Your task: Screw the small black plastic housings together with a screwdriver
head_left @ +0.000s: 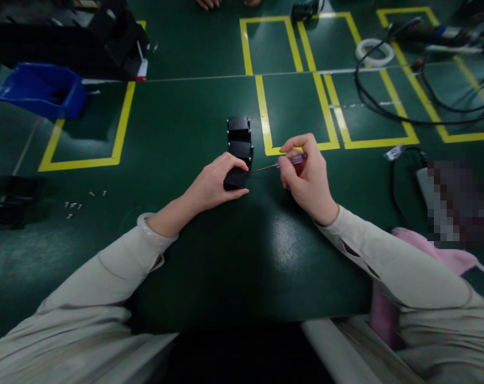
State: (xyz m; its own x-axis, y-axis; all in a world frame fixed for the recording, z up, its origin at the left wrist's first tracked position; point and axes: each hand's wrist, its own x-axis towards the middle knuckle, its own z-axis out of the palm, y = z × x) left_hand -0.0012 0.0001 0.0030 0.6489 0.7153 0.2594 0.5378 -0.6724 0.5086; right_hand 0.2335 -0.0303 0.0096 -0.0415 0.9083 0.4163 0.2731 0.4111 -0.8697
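Observation:
My left hand (pixel 218 181) is closed around a small black block (pixel 234 179), thumb and fingers on its two sides. Two similar black blocks, a middle one (pixel 240 150) and a far one (pixel 239 126), stand in a row just beyond it, with small shiny screws at their edges. Between the fingers of my right hand (pixel 306 173) is a screwdriver (pixel 297 159) with a clear purplish handle. Its thin shaft points left, and the tip meets the right side of the held block near my left thumb. The exact contact at the tip is too small to make out.
Several loose screws (pixel 73 205) lie to the left, near dark parts (pixel 12 200). A blue bin (pixel 42 89) stands at the back left beside black racks (pixel 66 42). Cables (pixel 370 96), a white tape ring (pixel 374 52) and pink cloth (pixel 434 248) are on the right. Another person's hand (pixel 208 4) shows at the far edge.

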